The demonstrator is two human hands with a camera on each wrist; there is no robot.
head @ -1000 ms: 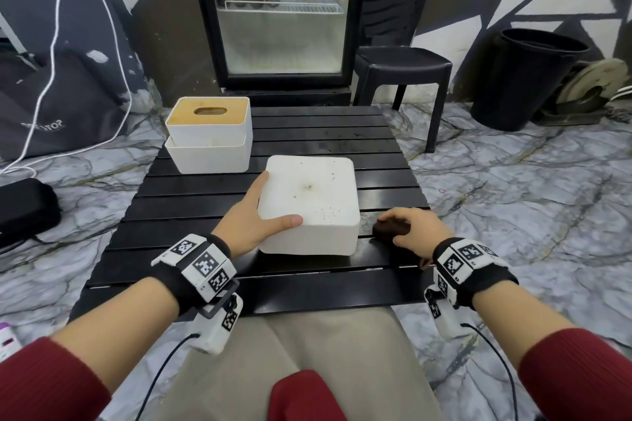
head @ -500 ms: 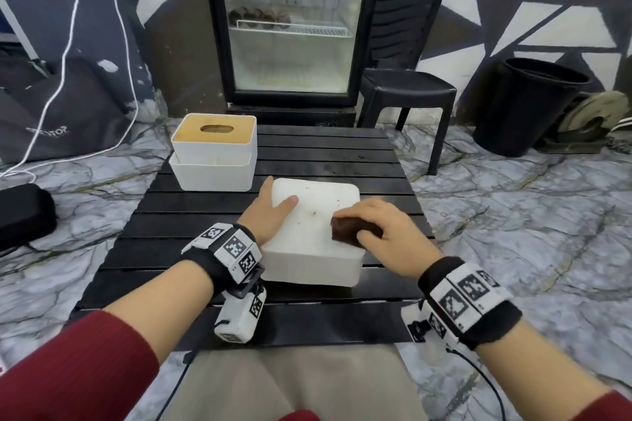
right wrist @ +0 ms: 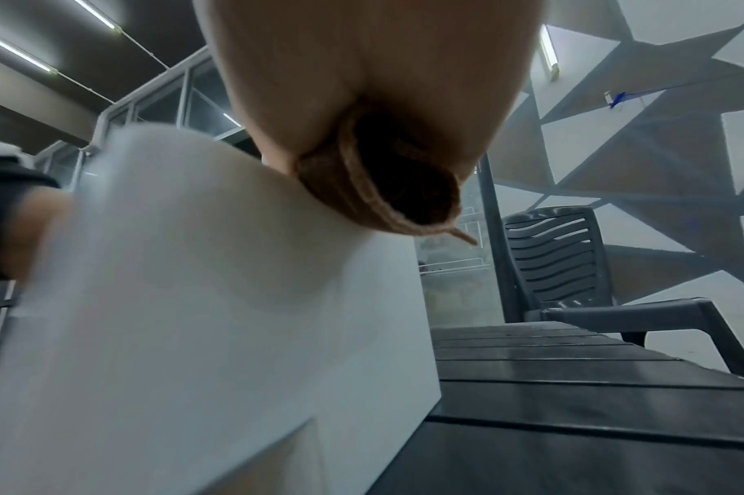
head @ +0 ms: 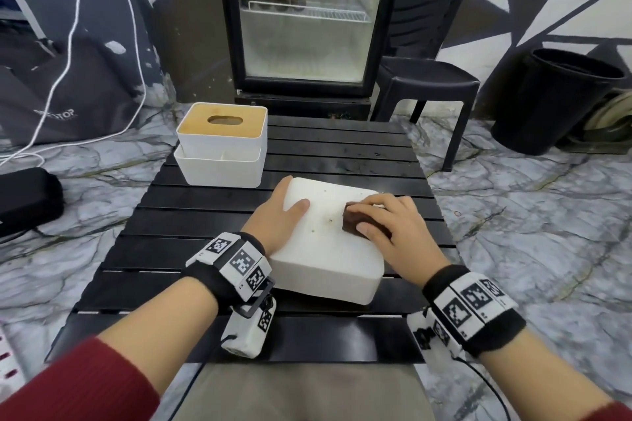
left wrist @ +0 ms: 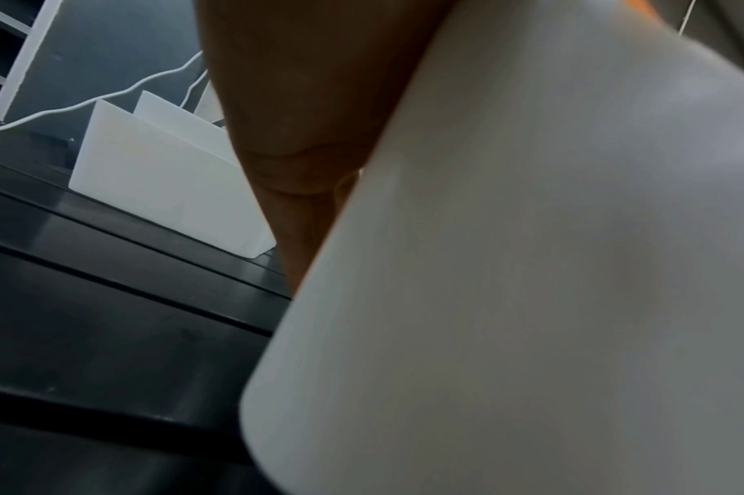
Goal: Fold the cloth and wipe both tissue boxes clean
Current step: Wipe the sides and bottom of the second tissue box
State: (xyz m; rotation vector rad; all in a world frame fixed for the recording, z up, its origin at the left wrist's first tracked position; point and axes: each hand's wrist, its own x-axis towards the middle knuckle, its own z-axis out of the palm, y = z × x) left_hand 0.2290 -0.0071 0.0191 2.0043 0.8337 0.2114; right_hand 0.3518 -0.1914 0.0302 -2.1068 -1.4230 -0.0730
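Here we see, at the centre of the head view, a plain white tissue box (head: 321, 249) lying on the black slatted table (head: 205, 215), its broad top face speckled with small dark spots. The left hand (head: 277, 215) lies against the box's left side, fingers straight along the wall and the thumb laid flat on the top face; in the left wrist view the hand (left wrist: 302, 134) shows pressed against the pale wall of the box (left wrist: 531, 268). The right hand (head: 393, 232) is on the right part of the top face, its fingers and thumb curled around a folded dark brown cloth (head: 352, 220), which touches the box surface. In the right wrist view the cloth (right wrist: 387, 187) appears as a bunched roll under the palm (right wrist: 362, 67), resting on the upper edge of the box (right wrist: 213, 284). The second tissue box (head: 222, 147), white with a tan lid and an oval slot, stands in the upper left part of the table, apart from both hands. Behind the table, at the top of the frame, we note a glass-door refrigerator (head: 304, 17), a black plastic chair (head: 427, 75) and, at the right, a black bin (head: 554, 96).
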